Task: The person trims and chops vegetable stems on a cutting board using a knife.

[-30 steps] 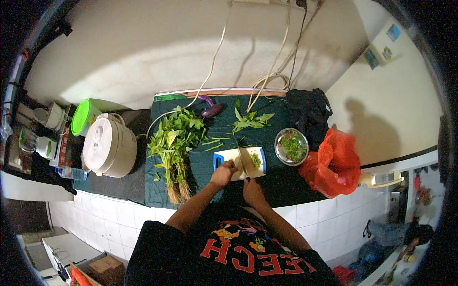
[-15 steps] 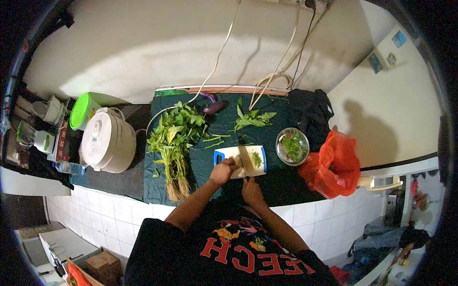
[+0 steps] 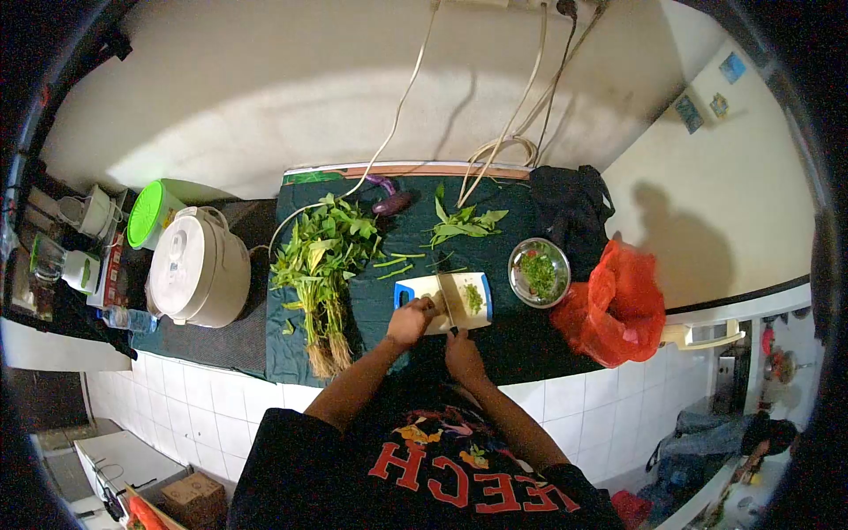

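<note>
A white cutting board with blue ends (image 3: 426, 286) lies on the dark green cloth in front of me. My right hand (image 3: 463, 354) is closed around the handle of a knife (image 3: 446, 299), whose blade stands across the middle of the board. Left of the blade, my left hand (image 3: 412, 322) rests on the board with fingers curled; what they press on is hidden. Finely chopped greens (image 3: 473, 299) form a small pile right of the blade. Farther right stands a metal bowl (image 3: 516, 291) with more chopped greens (image 3: 538, 273) inside.
A bundle of leafy greens with roots (image 3: 323, 265) lies left, near cut stems (image 3: 395, 265). Behind are purple eggplants (image 3: 391, 204) and loose leaves (image 3: 467, 223). A red plastic bag (image 3: 618, 309) sits right, a rice cooker (image 3: 208, 269) far left. A cable (image 3: 399, 115) crosses the back.
The camera view has shifted slightly. Both hands and the knife stay at nearly the same place on the board.
</note>
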A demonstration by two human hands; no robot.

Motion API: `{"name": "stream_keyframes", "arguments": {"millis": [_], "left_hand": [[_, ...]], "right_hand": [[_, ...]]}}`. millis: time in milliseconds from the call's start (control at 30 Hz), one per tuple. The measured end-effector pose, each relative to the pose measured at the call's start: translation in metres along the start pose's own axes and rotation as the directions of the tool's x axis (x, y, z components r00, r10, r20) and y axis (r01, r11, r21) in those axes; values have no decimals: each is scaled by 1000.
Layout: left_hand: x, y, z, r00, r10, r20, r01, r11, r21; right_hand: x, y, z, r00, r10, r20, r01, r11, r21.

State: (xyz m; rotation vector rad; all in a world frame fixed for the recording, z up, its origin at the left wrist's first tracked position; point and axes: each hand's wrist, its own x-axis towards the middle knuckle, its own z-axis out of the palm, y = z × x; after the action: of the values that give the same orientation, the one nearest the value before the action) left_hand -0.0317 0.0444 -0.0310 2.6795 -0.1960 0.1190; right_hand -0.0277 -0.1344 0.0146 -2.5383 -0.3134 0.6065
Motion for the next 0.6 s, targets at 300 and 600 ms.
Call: {"name": "stream_keyframes", "arguments": {"millis": [300, 600], "left_hand": [[0, 4, 2, 999, -13, 40, 12, 999, 41], [1, 4, -6, 994, -24, 106, 32, 996, -80]], "right_hand": [[3, -7, -12, 996, 78, 43, -77, 997, -32], [25, -10, -13, 997, 1, 83, -5, 999, 49]]}}
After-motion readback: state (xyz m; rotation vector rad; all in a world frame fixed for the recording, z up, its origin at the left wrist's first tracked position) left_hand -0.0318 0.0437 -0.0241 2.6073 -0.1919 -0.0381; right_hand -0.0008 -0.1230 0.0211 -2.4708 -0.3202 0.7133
